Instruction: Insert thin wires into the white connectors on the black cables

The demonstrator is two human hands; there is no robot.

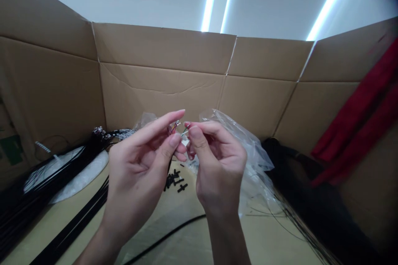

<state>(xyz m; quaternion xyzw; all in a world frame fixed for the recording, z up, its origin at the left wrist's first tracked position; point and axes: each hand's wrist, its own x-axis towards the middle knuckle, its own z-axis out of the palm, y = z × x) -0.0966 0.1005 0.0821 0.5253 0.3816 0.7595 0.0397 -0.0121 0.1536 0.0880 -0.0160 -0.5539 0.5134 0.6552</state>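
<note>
Thin coloured wires [174, 127], red, yellow and dark among them, fan out of a cable end in my left hand [146, 161]. That hand pinches them between thumb and fingers, its index finger stretched above. Close beside it, my right hand [214, 157] pinches a green and a white wire [184, 131] between thumb and index finger. The fingertips hide how the wires meet. Below the hands, several small black plastic pieces [175, 180] lie on the table. A black cable [164, 238] curves across the table under my wrists.
Bundles of black cables [59, 174] with bared ends lie at left, partly over a white round pad [81, 178]. Clear plastic bags [245, 140] sit behind my right hand. Cardboard walls [161, 78] enclose the table [261, 240]. Red cloth [357, 120] hangs at right.
</note>
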